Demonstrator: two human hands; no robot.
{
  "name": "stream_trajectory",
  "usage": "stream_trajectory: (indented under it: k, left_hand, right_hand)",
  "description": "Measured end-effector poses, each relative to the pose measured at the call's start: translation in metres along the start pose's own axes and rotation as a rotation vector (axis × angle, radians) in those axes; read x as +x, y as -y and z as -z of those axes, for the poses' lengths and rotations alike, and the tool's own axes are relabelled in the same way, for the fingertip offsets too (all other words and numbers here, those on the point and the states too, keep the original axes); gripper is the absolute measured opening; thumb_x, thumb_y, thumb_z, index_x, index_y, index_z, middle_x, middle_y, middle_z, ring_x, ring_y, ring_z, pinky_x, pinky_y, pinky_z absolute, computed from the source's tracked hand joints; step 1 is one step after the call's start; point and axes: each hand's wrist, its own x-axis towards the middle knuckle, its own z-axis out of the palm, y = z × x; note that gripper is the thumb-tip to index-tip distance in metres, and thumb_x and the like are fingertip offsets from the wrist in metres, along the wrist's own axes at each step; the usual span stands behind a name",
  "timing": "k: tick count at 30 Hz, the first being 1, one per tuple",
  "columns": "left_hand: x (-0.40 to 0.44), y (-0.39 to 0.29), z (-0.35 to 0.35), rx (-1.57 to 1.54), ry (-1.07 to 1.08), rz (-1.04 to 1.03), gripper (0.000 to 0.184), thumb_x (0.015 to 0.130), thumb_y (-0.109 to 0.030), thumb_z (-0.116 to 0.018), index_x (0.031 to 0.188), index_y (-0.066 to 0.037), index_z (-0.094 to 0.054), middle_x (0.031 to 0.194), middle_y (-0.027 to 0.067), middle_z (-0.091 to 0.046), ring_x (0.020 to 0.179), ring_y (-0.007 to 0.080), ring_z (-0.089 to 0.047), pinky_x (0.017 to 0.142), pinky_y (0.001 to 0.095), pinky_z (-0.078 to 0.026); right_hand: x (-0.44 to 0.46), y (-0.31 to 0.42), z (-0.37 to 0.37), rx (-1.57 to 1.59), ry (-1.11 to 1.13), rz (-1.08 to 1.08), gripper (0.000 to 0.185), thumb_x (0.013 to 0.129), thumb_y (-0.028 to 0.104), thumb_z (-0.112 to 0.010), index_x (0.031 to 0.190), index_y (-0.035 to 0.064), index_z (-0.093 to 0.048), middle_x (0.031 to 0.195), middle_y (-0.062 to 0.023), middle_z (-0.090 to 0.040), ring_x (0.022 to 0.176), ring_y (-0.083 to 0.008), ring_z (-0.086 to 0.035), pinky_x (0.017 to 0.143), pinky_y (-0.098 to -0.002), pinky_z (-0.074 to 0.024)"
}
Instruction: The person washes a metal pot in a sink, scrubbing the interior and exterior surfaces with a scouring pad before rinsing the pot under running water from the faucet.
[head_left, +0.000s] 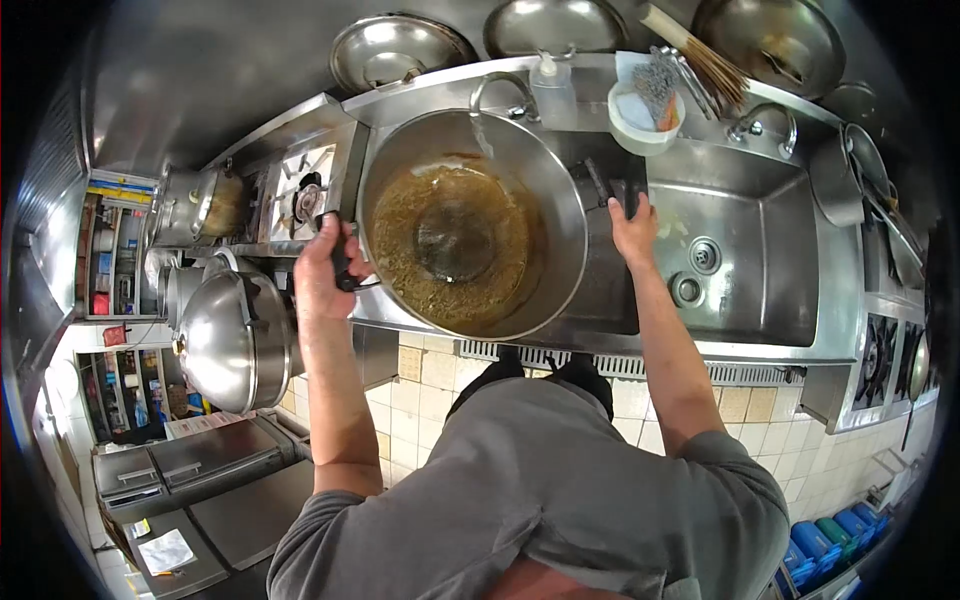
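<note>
A large, deep metal pot (558, 290) sits at the left sink basin, its inside coated with brown residue and a dark wet patch at the bottom. My left hand (326, 268) is wrapped round the pot's black left handle (338, 240). On the opposite side, my right hand (634, 232) has its thumb and fingers apart, close to the near end of the black right handle (597, 182). Whether its fingertips touch that handle is hard to make out. A curved tap (490, 85) reaches over the pot's far rim, with what looks like a thin stream below it.
Right of the pot is a steel sink basin (760, 250) with drains. Behind stand a soap bottle (553, 95), a white tub (640, 130) holding a scourer, and a bamboo brush (705, 60). A gas burner (308, 200) and a big lidded pot (225, 340) are at left.
</note>
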Motion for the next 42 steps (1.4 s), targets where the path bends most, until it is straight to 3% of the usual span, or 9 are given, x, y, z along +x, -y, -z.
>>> stream_trajectory:
  k: [6, 9, 13, 26, 33, 37, 38, 40, 42]
  left_hand:
    - [0.050, -0.036, 0.114, -0.250, 0.006, 0.009, 0.037, 0.104, -0.047, -0.062, 0.099, -0.010, -0.060, 0.074, -0.0006, -0.056, 0.056, 0.0126, -0.046, 0.058, 0.0314, -0.039]
    - [0.086, -0.019, 0.172, -0.315, 0.015, -0.027, 0.040, 0.105, -0.052, -0.058, 0.100, -0.012, -0.060, 0.073, -0.0024, -0.054, 0.055, 0.0123, -0.045, 0.058, 0.0314, -0.037]
    - [0.136, 0.020, 0.215, -0.472, 0.030, -0.097, 0.041, 0.107, -0.051, -0.054, 0.102, -0.011, -0.061, 0.074, -0.0013, -0.055, 0.056, 0.0128, -0.044, 0.059, 0.0313, -0.036]
    - [0.205, 0.055, 0.260, -0.728, 0.011, -0.050, 0.041, 0.107, -0.050, -0.055, 0.098, -0.011, -0.063, 0.075, -0.0004, -0.059, 0.061, 0.0142, -0.052, 0.061, 0.0319, -0.043]
    - [0.190, 0.058, 0.259, -0.618, -0.227, -0.093, 0.059, 0.106, -0.060, -0.048, 0.113, -0.004, -0.065, 0.088, 0.0108, -0.065, 0.079, 0.0268, -0.063, 0.079, 0.0420, -0.053]
    - [0.134, 0.093, 0.268, -0.348, -0.460, -0.208, 0.061, 0.104, -0.058, -0.055, 0.134, -0.005, -0.057, 0.119, 0.0132, -0.064, 0.101, 0.0234, -0.065, 0.090, 0.0432, -0.051]
    - [0.111, 0.101, 0.265, -0.340, -0.475, -0.221, 0.061, 0.104, -0.058, -0.055, 0.134, -0.005, -0.057, 0.119, 0.0132, -0.064, 0.101, 0.0234, -0.065, 0.090, 0.0432, -0.051]
    - [0.063, 0.118, 0.259, -0.053, -0.503, -0.156, 0.056, 0.103, -0.053, -0.061, 0.130, -0.004, -0.059, 0.113, 0.0123, -0.066, 0.098, 0.0221, -0.067, 0.083, 0.0390, -0.053]
    - [0.028, 0.156, 0.279, 0.109, -0.381, -0.083, 0.044, 0.101, -0.043, -0.068, 0.122, -0.005, -0.062, 0.097, 0.0076, -0.067, 0.086, 0.0168, -0.065, 0.074, 0.0326, -0.056]
  right_hand:
    - [-0.004, 0.076, -0.012, -0.164, -0.073, 0.357, 0.058, 0.102, 0.044, -0.062, 0.145, 0.0047, -0.055, 0.147, -0.0274, -0.054, 0.133, -0.0444, -0.054, 0.113, -0.0501, -0.0429]
    - [0.008, 0.131, -0.038, 0.282, 0.247, 0.203, 0.058, 0.103, 0.045, -0.061, 0.145, 0.0052, -0.055, 0.143, -0.0248, -0.059, 0.120, -0.0421, -0.064, 0.106, -0.0471, -0.0485]
    - [0.009, 0.204, -0.058, 0.619, 0.317, 0.137, 0.051, 0.111, 0.029, -0.052, 0.158, 0.0117, -0.041, 0.110, -0.0070, -0.068, 0.086, -0.0116, -0.066, 0.067, -0.0269, -0.0567]
    - [0.089, 0.352, -0.144, 0.272, 0.376, 0.176, 0.036, 0.112, 0.025, -0.050, 0.143, 0.0130, -0.061, 0.107, -0.0080, -0.076, 0.081, -0.0139, -0.071, 0.062, -0.0303, -0.0559]
    - [0.042, 0.338, -0.096, 0.631, 0.454, 0.173, 0.041, 0.110, 0.024, -0.052, 0.150, 0.0143, -0.055, 0.121, -0.0144, -0.074, 0.084, -0.0152, -0.072, 0.063, -0.0278, -0.0552]
    - [0.023, 0.200, -0.096, 0.647, 0.389, 0.002, 0.032, 0.107, 0.037, -0.060, 0.112, 0.0063, -0.070, 0.092, -0.0084, -0.075, 0.070, -0.0129, -0.066, 0.058, -0.0267, -0.0512]
    - [-0.002, 0.172, -0.083, 0.618, 0.459, -0.028, 0.041, 0.106, 0.046, -0.061, 0.096, 0.0065, -0.070, 0.078, -0.0055, -0.072, 0.064, -0.0127, -0.064, 0.056, -0.0281, -0.0498]
    - [-0.046, 0.106, -0.070, 0.430, 0.515, -0.266, 0.055, 0.103, 0.055, -0.061, 0.088, 0.0035, -0.069, 0.075, -0.0068, -0.070, 0.062, -0.0139, -0.063, 0.056, -0.0301, -0.0499]
    - [-0.052, 0.065, -0.077, 0.326, 0.597, -0.233, 0.054, 0.103, 0.054, -0.062, 0.089, 0.0022, -0.069, 0.074, -0.0075, -0.070, 0.062, -0.0159, -0.064, 0.056, -0.0304, -0.0509]
